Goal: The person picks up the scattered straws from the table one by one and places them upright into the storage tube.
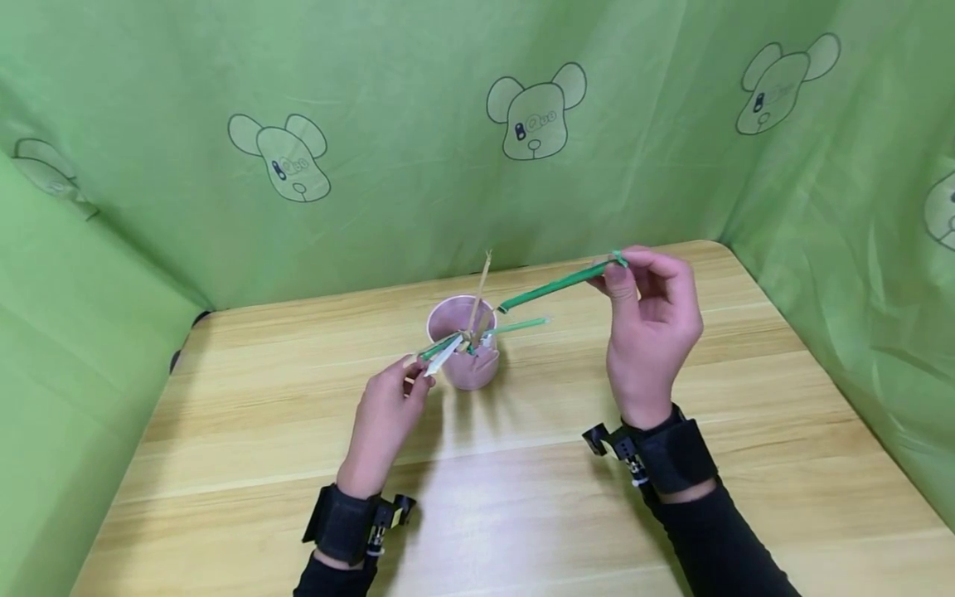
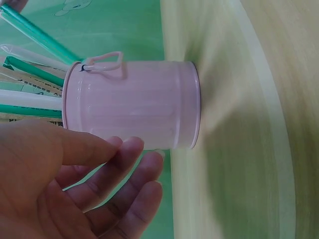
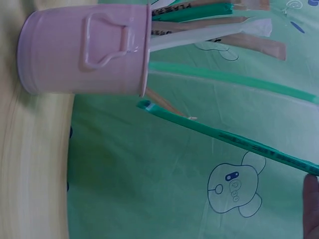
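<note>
Between my hands a pink bucket-shaped cup with small wire handles stands upright on the table. My right hand pinches one end of a green-wrapped straw, tilted so its far end points down at the cup's rim. That low end is close outside the rim in the right wrist view. Several more wrapped straws lean out of the cup: a white one, a pale green one and brown ones. At the cup's near left side is my left hand, fingers loosely bent with nothing between them.
A wood-grain table spreads below, with its back edge against a green curtain printed with bear heads. More of that curtain closes off both sides. Each wrist wears a black band with a small camera.
</note>
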The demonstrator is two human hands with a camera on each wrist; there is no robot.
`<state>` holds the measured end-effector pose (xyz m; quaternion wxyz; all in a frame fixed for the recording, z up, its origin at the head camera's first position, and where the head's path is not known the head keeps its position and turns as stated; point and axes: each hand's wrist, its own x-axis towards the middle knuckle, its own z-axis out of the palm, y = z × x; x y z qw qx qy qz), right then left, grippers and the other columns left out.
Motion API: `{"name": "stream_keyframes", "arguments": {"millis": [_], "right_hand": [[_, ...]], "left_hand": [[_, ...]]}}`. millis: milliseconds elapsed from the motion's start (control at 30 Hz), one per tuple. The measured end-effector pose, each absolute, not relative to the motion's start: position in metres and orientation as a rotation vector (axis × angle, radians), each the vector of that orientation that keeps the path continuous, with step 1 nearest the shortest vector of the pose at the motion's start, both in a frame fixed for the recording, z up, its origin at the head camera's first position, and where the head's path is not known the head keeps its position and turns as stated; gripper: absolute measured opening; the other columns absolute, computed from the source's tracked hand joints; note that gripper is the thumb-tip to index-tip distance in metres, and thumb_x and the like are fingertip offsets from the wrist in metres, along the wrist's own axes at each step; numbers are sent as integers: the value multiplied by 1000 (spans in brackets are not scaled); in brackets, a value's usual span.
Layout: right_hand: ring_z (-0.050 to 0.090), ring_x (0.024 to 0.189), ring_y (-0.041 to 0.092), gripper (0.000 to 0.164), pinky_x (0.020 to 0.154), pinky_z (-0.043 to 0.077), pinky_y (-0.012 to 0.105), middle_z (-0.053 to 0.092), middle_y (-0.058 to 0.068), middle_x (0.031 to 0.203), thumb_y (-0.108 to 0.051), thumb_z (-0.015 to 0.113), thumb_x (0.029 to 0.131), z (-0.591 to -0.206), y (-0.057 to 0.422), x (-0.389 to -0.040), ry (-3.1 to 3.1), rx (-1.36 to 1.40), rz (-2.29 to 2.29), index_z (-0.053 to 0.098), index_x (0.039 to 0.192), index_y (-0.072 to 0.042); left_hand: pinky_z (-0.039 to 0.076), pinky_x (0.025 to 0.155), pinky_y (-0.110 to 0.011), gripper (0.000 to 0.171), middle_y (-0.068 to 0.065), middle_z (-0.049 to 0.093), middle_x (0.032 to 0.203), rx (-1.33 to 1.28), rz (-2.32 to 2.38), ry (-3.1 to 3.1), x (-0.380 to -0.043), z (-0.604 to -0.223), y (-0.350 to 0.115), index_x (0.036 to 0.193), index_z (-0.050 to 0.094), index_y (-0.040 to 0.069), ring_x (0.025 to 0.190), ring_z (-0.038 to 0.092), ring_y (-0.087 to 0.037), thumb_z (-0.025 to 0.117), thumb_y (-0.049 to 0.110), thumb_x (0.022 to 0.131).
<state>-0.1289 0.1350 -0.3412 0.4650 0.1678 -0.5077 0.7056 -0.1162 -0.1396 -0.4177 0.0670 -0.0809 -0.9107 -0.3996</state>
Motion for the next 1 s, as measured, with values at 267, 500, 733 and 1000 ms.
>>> {"name": "stream_keyframes", "arguments": {"millis": [267, 500, 733, 1000], "right_hand": [[68, 87, 31, 20, 82, 62, 40, 64, 23, 102, 11, 73, 95, -339, 123, -127, -1190, 483, 1761, 61, 108, 21], [70, 95, 30, 14, 87, 62, 42, 66, 22, 106, 16, 69, 95, -353, 117, -127, -1447, 598, 1761, 65, 109, 19], [71, 102, 25, 16, 90, 60, 35, 73, 10, 111, 9, 72, 97, -367, 115, -129, -1837, 618, 1640, 74, 112, 3], [70, 103, 17, 16, 96, 57, 31, 75, 2, 111, -3, 74, 100, -387, 116, -134, -2099, 606, 1479, 75, 116, -4]], "left_hand": [[53, 63, -36, 9, -5, 77, 99, -246, -1206, -2734, -115, -418, -139, 104, 75, 6, 80, 68, -20, 66, 4, 103], [55, 63, -37, 8, -8, 77, 103, -253, -1208, -2739, -114, -418, -137, 107, 75, 3, 81, 70, -21, 68, 5, 103], [55, 64, -37, 13, -6, 78, 97, -255, -1217, -2740, -114, -419, -136, 110, 76, 2, 81, 70, -23, 66, 2, 103], [53, 62, -36, 11, -7, 77, 96, -252, -1241, -2755, -114, -419, -134, 108, 75, 2, 80, 69, -22, 65, 4, 103]]}}
